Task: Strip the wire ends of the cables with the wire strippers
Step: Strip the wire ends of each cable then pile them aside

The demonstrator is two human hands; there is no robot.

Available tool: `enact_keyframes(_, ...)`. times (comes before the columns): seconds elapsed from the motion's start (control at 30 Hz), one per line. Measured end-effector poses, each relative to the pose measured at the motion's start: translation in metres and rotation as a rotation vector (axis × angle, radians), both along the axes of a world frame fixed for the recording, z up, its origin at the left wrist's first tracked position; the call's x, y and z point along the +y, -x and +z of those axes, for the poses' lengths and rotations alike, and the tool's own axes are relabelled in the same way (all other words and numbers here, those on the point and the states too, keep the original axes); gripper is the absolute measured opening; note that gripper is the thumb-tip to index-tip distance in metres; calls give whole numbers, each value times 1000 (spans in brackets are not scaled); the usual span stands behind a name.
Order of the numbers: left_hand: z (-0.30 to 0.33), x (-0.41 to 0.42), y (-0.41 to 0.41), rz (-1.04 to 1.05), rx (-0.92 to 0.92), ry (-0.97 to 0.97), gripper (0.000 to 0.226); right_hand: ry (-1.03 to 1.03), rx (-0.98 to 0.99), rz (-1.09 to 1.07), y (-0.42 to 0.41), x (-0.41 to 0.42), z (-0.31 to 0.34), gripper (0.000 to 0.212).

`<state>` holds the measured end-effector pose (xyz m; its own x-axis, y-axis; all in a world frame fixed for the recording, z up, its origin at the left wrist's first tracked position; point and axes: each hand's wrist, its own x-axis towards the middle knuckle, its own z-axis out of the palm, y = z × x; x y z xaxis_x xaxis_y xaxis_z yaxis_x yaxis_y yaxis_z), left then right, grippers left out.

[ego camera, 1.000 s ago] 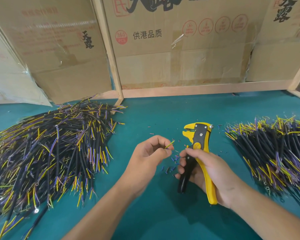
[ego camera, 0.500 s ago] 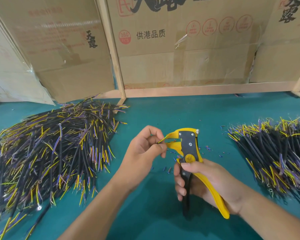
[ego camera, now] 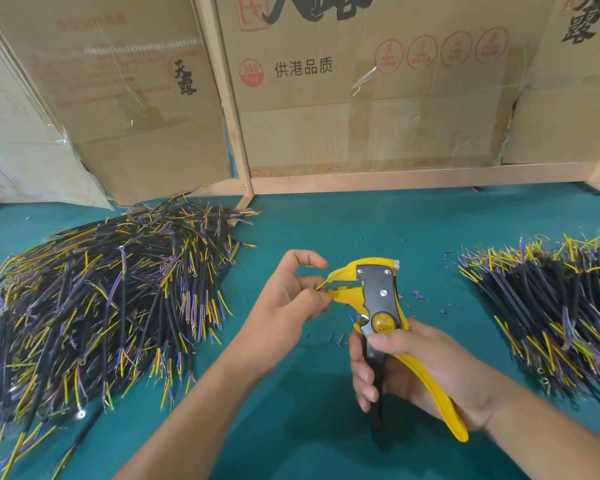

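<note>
My right hand (ego camera: pixel 416 368) grips the handles of the yellow and black wire strippers (ego camera: pixel 378 299), jaws pointing left. My left hand (ego camera: pixel 288 296) pinches a thin yellow-green wire end (ego camera: pixel 323 284), and its tip sits between the yellow jaws. The rest of that cable is hidden under my left hand. A large heap of black cables with yellow and purple wire ends (ego camera: pixel 94 299) lies on the left of the green table. A second, smaller heap of cables (ego camera: pixel 551 299) lies on the right.
Small blue and red insulation scraps (ego camera: pixel 329 339) are scattered on the green table (ego camera: pixel 326 230) around and under the strippers. Cardboard boxes (ego camera: pixel 361 91) behind a wooden frame (ego camera: pixel 413 183) close off the back.
The strippers swung from upright to point their jaws left and met the wire end in my left hand. The wire tip now sits inside the jaws.
</note>
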<state>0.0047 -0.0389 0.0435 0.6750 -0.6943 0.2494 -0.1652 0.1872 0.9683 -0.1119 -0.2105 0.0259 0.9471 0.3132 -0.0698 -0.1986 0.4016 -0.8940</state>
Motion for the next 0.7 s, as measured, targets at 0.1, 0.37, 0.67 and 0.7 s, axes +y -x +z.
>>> enact_keyframes(0.1, 0, 0, 0, -6, -12, -34, 35, 2, -15, 9, 1, -1, 1, 29)
enact_keyframes(0.37, -3, 1, 0, -8, -35, -54, 38, 34, -45, 3, 3, 0, 5, 29)
enact_keyframes(0.67, -6, 1, -4, 29, -55, -92, 38, 65, -6, -46, 5, 2, 8, 33)
enact_keyframes(0.7, -6, 1, -4, 33, -55, -88, 39, 66, -8, -46, 5, 2, 8, 33)
